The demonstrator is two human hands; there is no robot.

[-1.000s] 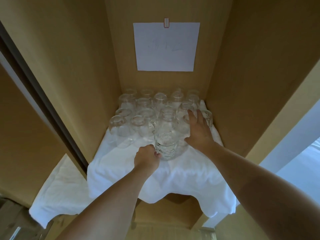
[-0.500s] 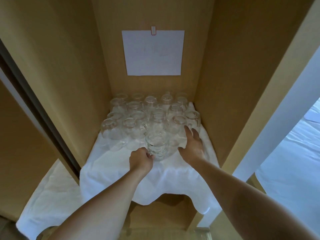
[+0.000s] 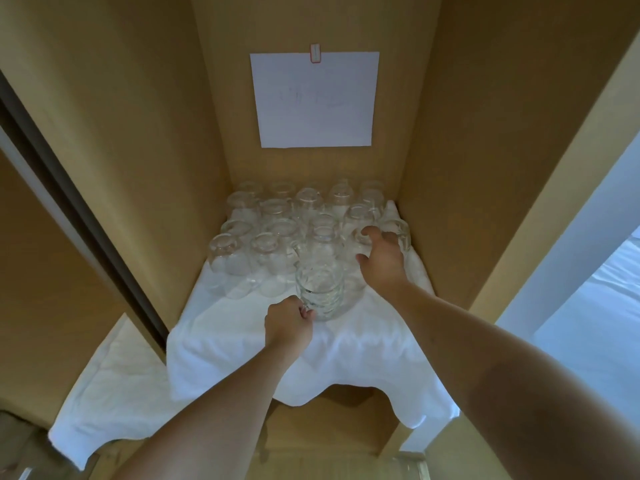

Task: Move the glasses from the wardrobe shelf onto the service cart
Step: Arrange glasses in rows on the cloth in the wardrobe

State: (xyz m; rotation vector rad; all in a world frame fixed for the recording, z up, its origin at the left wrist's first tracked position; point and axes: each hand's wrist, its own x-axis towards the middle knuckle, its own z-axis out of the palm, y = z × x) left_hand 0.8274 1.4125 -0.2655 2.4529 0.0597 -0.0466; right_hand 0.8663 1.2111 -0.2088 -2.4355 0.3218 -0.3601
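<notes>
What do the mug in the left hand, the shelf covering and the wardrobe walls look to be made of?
Mug: clear, seemingly glass, with a patterned lower body; the cloth shows through it.
Shelf covering: white woven fabric, matte, wrinkled, draping over the edge.
Wardrobe walls: smooth, tan, matte panels, probably laminated board; no grain shows.

Two bare forearms, no sleeves, watch or bands in sight, entering from 6 and 4 o'clock. Left hand (image 3: 289, 322) and right hand (image 3: 382, 259) ungloved, without rings. Slim wrists, short nails on visible fingertips.
</notes>
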